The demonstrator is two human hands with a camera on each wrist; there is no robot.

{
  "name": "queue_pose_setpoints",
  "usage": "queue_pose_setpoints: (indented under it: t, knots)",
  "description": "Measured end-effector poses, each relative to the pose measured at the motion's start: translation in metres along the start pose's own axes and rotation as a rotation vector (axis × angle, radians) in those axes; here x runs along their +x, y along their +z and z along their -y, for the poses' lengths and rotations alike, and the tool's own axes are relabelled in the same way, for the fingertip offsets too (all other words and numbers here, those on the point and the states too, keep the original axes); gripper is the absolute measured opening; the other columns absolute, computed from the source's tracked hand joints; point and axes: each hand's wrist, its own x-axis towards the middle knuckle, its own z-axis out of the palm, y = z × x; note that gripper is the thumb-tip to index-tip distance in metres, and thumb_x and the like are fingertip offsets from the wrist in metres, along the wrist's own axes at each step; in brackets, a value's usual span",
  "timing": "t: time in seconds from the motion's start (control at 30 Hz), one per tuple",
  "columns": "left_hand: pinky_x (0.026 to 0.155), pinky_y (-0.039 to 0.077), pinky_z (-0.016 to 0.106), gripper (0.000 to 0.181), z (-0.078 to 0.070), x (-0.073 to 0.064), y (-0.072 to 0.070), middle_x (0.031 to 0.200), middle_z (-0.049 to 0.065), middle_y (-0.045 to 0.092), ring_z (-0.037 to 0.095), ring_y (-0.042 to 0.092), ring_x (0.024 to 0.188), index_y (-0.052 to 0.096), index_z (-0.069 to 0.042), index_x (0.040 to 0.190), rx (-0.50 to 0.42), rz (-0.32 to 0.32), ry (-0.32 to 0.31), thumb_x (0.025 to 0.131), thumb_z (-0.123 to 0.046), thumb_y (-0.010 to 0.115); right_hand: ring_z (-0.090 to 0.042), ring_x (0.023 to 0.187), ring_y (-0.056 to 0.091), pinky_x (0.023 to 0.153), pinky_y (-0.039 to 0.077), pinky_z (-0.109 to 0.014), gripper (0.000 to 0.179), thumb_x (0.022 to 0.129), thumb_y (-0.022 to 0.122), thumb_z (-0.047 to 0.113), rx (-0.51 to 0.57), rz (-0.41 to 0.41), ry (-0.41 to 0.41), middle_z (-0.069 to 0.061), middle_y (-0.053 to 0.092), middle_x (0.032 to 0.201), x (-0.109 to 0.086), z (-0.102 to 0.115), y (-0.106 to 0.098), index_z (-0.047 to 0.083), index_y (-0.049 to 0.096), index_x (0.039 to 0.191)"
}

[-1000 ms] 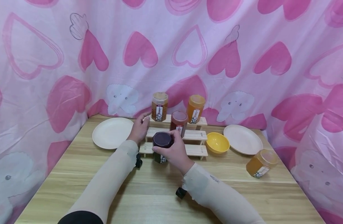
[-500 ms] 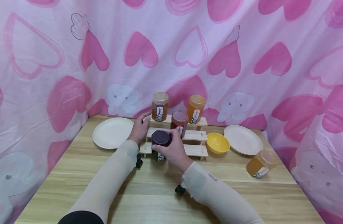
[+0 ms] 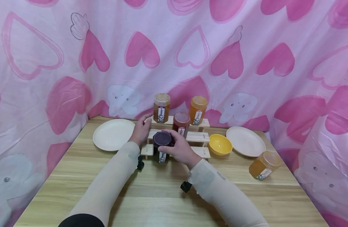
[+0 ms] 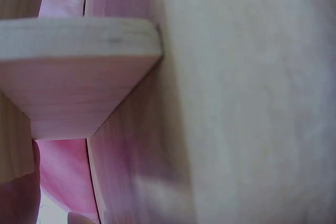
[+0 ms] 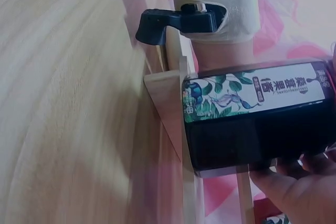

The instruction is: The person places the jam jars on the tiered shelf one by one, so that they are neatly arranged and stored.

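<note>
My right hand (image 3: 181, 148) grips a dark jar (image 5: 252, 140) from its right side, with the thumb in front and fingers behind. The jar has a dark lid and a white label with a leafy print. It is upright at the front step of a three-step wooden stand (image 3: 198, 136); whether its base rests on the step, I cannot tell. At the left end of the top step, my left hand (image 3: 141, 130) holds the stand, its fingertips (image 4: 23, 198) against the wood in the left wrist view. A red jar (image 3: 181, 123) stands on the middle step behind.
On the top step are a speckled amber jar (image 3: 161, 108) and an orange jar (image 3: 198, 110). A yellow bowl (image 3: 220, 145) sits right of the stand. White plates lie left (image 3: 101, 135) and right (image 3: 247, 138). Another amber jar (image 3: 259, 168) stands near the right table edge.
The dark jar has shifted slightly left and back toward the stand. My right hand's fingers have spread farther behind its lid. The left hand has stayed in place.
</note>
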Motion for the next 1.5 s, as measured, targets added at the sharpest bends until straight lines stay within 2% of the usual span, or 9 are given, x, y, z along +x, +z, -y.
queue_pose_setpoints:
  t: [0.2,0.3,0.57,0.83,0.97,1.1,1.23,1.37,1.5]
  knots:
    - [0.091,0.047,0.042,0.047,0.001,0.001,0.001,0.114,0.030,0.055,0.034,0.056,0.098,0.051,-0.022,0.156,-0.011,0.016,0.004,0.113,-0.041,0.043,-0.026,0.124,0.065,0.108,0.051,-0.042,0.068,0.087,0.087,0.006,0.007,-0.044,-0.042,-0.013,0.065,0.138,0.002,0.002,0.007,0.012,0.056,0.147]
    - [0.094,0.046,0.042,0.048,0.001,0.001,0.001,0.122,0.029,0.055,0.032,0.056,0.103,0.051,-0.023,0.156,-0.014,0.017,-0.007,0.113,-0.041,0.043,-0.025,0.124,0.065,0.107,0.051,-0.041,0.069,0.087,0.087,0.007,0.000,-0.062,-0.036,-0.011,0.065,0.138,0.004,0.000,0.009,0.014,0.055,0.148]
    - [0.100,0.045,0.048,0.046,0.000,0.000,0.002,0.123,0.029,0.055,0.037,0.055,0.110,0.053,-0.024,0.154,-0.056,0.007,-0.024,0.112,-0.040,0.046,-0.026,0.128,0.063,0.110,0.050,-0.046,0.071,0.088,0.088,0.013,-0.024,-0.095,-0.027,-0.010,0.063,0.140,0.009,-0.002,0.014,0.015,0.053,0.150]
    - [0.114,0.041,0.053,0.047,0.000,0.000,0.003,0.143,0.021,0.053,0.037,0.052,0.128,0.052,-0.021,0.156,-0.084,0.017,-0.012,0.113,-0.038,0.046,-0.022,0.130,0.061,0.113,0.047,-0.045,0.071,0.088,0.088,0.014,-0.037,-0.120,-0.013,-0.005,0.063,0.141,0.014,-0.007,0.013,0.016,0.053,0.150]
    - [0.121,0.035,0.056,0.047,-0.010,-0.004,0.003,0.162,0.013,0.045,0.037,0.046,0.141,0.049,-0.018,0.158,-0.091,0.030,-0.020,0.114,-0.034,0.045,-0.022,0.131,0.061,0.114,0.046,-0.046,0.068,0.088,0.088,0.014,-0.037,-0.119,-0.019,-0.005,0.063,0.141,0.015,-0.006,0.012,0.019,0.055,0.148]
    - [0.120,0.036,0.057,0.046,-0.028,-0.013,-0.001,0.162,0.017,0.043,0.041,0.046,0.141,0.047,-0.012,0.158,-0.091,0.049,-0.029,0.114,-0.027,0.044,-0.022,0.131,0.061,0.115,0.045,-0.046,0.069,0.087,0.088,0.012,-0.032,-0.108,-0.035,-0.005,0.064,0.141,0.015,-0.006,0.011,0.019,0.056,0.148]
    - [0.119,0.038,0.056,0.046,-0.037,-0.019,-0.003,0.162,0.018,0.044,0.040,0.048,0.140,0.047,-0.009,0.158,-0.065,0.055,-0.024,0.114,-0.025,0.045,-0.022,0.132,0.060,0.116,0.045,-0.046,0.070,0.088,0.087,0.013,-0.038,-0.101,-0.039,-0.005,0.064,0.141,0.016,-0.005,0.011,0.017,0.055,0.149]
    - [0.120,0.036,0.057,0.046,-0.030,-0.015,-0.002,0.162,0.018,0.044,0.040,0.047,0.141,0.048,-0.011,0.158,-0.080,0.048,-0.031,0.114,-0.026,0.044,-0.023,0.132,0.060,0.116,0.044,-0.048,0.070,0.088,0.087,0.014,-0.051,-0.100,-0.045,-0.006,0.064,0.141,0.015,-0.005,0.012,0.014,0.054,0.150]
    - [0.121,0.035,0.055,0.047,-0.010,-0.004,0.000,0.161,0.013,0.045,0.036,0.047,0.140,0.050,-0.017,0.157,-0.079,0.032,-0.015,0.114,-0.034,0.046,-0.023,0.131,0.060,0.115,0.045,-0.048,0.069,0.089,0.087,0.015,-0.051,-0.104,-0.035,-0.006,0.064,0.141,0.016,-0.004,0.012,0.015,0.055,0.150]
